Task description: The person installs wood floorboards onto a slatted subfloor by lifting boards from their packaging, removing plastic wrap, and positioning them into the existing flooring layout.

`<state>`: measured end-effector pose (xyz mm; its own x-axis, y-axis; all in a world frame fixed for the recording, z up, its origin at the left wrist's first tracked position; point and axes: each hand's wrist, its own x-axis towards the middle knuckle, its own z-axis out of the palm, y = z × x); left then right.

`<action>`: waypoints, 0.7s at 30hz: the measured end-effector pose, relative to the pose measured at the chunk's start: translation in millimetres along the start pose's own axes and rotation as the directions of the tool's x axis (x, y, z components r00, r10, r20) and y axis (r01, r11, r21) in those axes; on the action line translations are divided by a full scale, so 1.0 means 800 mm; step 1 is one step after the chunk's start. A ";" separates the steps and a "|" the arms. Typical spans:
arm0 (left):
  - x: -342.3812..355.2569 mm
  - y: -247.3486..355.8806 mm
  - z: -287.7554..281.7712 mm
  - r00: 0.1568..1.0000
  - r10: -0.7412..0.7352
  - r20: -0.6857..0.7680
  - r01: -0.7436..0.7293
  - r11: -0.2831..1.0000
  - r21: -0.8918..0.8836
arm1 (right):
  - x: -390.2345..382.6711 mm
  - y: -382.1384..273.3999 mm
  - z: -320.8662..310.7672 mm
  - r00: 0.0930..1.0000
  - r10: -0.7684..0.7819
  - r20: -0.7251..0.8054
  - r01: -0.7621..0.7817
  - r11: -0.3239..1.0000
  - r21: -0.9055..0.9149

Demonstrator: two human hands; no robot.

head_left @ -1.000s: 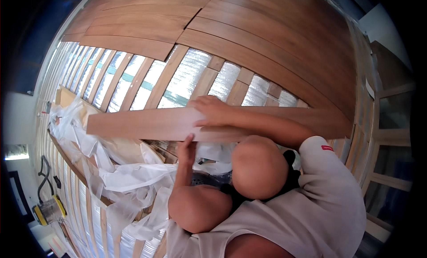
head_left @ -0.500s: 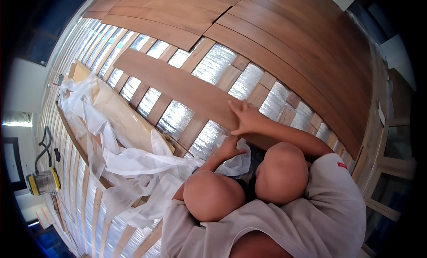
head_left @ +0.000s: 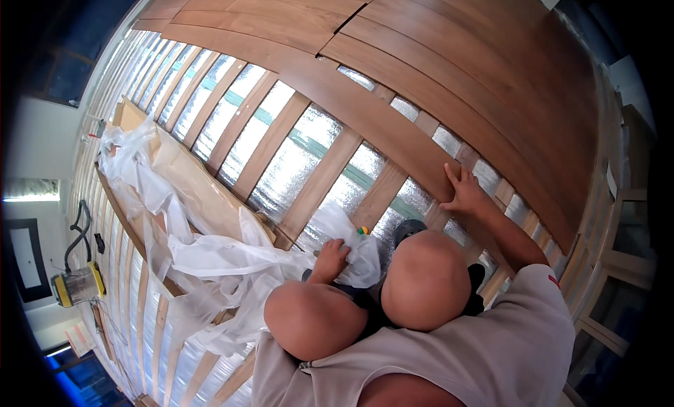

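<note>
a: why is the right hand (head_left: 463, 189) spread flat like that?

b: it looks like a pressing hold. the fingers are apart and open, palm down on the near edge of the loose floorboard (head_left: 365, 112), close to its end. nothing is gripped; the hand just lies on the wood.

a: and the board itself?

b: it lies across the wooden joists (head_left: 319, 186), right beside the laid floorboards (head_left: 477, 63), running away from the person toward the upper left. between the joists you see silver foil insulation (head_left: 295, 161). my guess is the board sits there because it is the next row against the finished flooring.

a: the left hand (head_left: 330, 258)?

b: lower down, just in front of the left knee (head_left: 312, 319), fingers curled together into crumpled clear plastic wrapping (head_left: 210, 259). i judge it as closed on the plastic, though the grip is partly hidden by the folds.

a: where does that plastic come from?

b: it spills off an opened cardboard pack (head_left: 189, 175) lying along the joists to the left. the person crouches on the joists, knees drawn up, so both hands reach forward: the board is at arm's length to the right, the wrapping close in.

a: anything else?

b: a yellow machine (head_left: 77, 284) with a hose, far left, well apart.
</note>
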<state>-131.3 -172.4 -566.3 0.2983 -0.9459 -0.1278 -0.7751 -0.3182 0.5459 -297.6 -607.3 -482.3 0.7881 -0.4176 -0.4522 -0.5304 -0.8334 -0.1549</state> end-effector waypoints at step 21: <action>-0.121 -0.125 -0.014 0.816 -0.575 -0.062 0.507 0.763 -0.400 | 0.041 0.103 0.071 0.954 -0.098 -0.284 0.115 0.992 0.043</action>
<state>-76.1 -48.4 -599.3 0.7234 -0.5850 -0.3667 -0.2176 -0.6972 0.6831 -333.6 -669.0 -560.0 0.8926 -0.4189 -0.1668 -0.4490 -0.8597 -0.2436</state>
